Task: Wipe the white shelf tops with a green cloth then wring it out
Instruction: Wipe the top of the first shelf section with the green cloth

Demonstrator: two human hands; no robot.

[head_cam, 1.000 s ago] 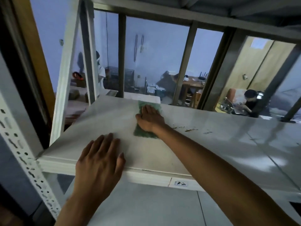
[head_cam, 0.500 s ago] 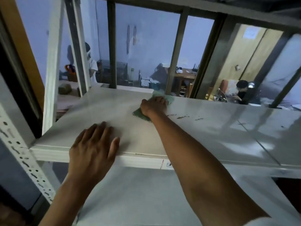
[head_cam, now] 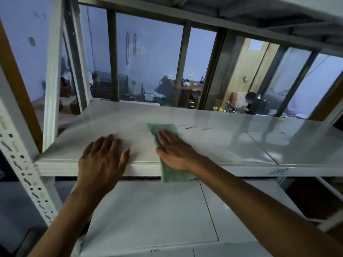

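Observation:
A white shelf top runs across the middle of the head view. A green cloth lies on it near the front edge, and its near end hangs down over that edge. My right hand presses flat on the cloth, fingers pointing away from me. My left hand rests flat on the shelf's front edge just left of the cloth, fingers spread, holding nothing. Small brown marks dot the shelf surface to the right of the cloth's far end.
A lower white shelf sits beneath. A perforated white upright stands at the left, another white post behind it. A shelf underside is overhead. Behind the rack, glass panels show a room with a seated person.
My right hand has pulled the cloth from the back of the shelf toward the front edge, where it now drapes over. My left hand has stayed on the front edge.

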